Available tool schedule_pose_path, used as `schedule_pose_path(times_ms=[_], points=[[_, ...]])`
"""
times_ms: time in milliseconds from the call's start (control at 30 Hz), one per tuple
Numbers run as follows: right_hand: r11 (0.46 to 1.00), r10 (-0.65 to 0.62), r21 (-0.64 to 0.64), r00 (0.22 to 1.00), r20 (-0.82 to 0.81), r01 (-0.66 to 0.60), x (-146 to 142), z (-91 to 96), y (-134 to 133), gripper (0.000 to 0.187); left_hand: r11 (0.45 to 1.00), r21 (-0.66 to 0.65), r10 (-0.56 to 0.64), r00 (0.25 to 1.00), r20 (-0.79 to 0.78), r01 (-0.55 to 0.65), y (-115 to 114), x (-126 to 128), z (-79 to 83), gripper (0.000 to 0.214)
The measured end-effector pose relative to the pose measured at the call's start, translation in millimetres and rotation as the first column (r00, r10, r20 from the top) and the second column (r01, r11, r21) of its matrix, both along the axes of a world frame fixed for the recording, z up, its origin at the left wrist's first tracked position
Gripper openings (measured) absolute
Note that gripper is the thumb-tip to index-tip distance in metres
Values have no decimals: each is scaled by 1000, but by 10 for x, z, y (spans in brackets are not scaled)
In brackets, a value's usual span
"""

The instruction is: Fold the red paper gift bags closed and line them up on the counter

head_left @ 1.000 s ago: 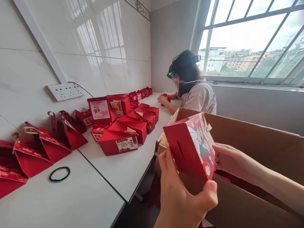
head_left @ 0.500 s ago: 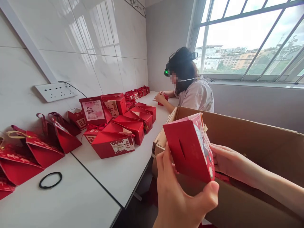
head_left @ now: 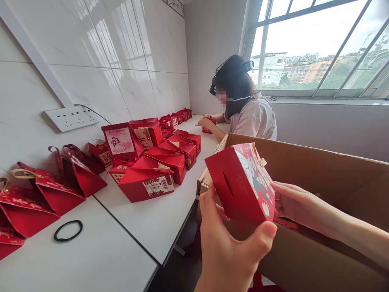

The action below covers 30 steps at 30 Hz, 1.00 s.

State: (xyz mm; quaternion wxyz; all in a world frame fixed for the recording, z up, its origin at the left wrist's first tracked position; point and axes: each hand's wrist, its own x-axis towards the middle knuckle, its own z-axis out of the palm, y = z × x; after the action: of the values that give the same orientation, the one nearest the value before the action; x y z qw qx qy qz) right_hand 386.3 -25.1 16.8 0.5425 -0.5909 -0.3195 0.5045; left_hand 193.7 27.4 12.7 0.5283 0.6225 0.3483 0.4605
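Observation:
A red gift box with a printed wedding picture on one face is held up in front of me, over the near edge of a large cardboard carton. My left hand grips it from below, thumb on the lower corner and fingers behind. My right hand holds its right side with fingers pressed against the printed face.
Several folded red gift boxes and red bags lie on the white table along the tiled wall. A black hair tie lies near me. A power strip is on the wall. Another person sits at the far end, handling a small red box.
The box has turned slightly in my hands, showing more of its printed face. My view shifted a little; the person at the far end stayed seated.

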Motion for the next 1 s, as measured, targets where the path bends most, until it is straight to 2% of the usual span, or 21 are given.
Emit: schedule_pose_path(times_ms=[100, 167, 267, 333, 567, 700, 767, 833, 900, 1000], points=[[999, 41, 29, 983, -179, -37, 16, -4, -3, 33, 993, -113, -35, 996, 79, 43, 76, -36, 16, 81], [996, 50, 83, 984, -171, -37, 23, 7, -21, 36, 970, -220, -69, 984, 166, 106, 138, -53, 49, 72], [987, 71, 154, 987, -145, -48, 7, 53, -65, 40, 901, -388, -92, 959, 268, 195, 220, -51, 120, 59], [981, 67, 188, 986, -150, -38, -13, 93, -84, 41, 860, -451, -109, 950, 293, 238, 260, -27, 164, 55], [968, -14, 248, 989, -146, 50, 8, 152, -63, 40, 835, -484, -97, 935, 340, 262, 274, 137, 235, 48], [950, -1, 310, 988, -152, 48, 43, 155, -56, 46, 740, -552, -203, 910, 361, 384, 254, 166, 288, 47], [939, 58, 343, 985, -165, 2, 47, 154, -56, 50, 720, -565, -250, 910, 331, 403, 275, 159, 309, 50], [930, 124, 364, 976, -176, -53, 48, 142, -53, 51, 763, -531, -260, 928, 268, 368, 309, 159, 305, 56], [940, 117, 338, 973, -201, -43, 57, 112, -40, 48, 854, -437, -218, 956, 195, 284, 327, 176, 270, 69], [966, -61, 235, 976, -210, 111, 94, 35, 3, 39, 971, -204, -109, 991, 74, 122, 270, 227, 194, 90]])
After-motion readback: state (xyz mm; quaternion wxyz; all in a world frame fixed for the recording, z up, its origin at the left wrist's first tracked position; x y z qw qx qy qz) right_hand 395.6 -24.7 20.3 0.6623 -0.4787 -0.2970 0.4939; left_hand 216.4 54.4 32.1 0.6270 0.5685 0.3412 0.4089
